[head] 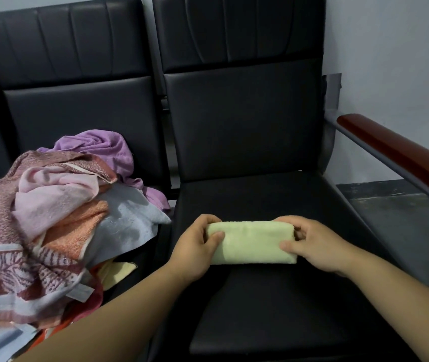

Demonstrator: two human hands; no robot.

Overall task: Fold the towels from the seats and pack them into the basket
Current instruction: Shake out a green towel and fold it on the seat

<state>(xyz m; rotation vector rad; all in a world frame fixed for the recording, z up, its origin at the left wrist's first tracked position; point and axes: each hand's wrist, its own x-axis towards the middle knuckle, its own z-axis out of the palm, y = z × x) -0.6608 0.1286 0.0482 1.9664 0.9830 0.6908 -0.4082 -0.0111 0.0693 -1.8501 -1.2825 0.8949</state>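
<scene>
Green towel (pixel 252 242), soft terry folded into a flat rectangle, is lying on the black leatherette seat (pixel 260 309); left hand (pixel 195 253) and right hand (pixel 315 246) are pinching its ends. Crumpled towel pile (pixel 51 218) is lying leftward of the fingers.

Left hand (pixel 195 250) and right hand (pixel 315 246), fingers curled.

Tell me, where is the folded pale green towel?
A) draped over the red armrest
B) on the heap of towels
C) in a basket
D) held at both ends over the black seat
D: the left hand and the right hand each pinch an end of the pale green towel above the black seat.
</scene>
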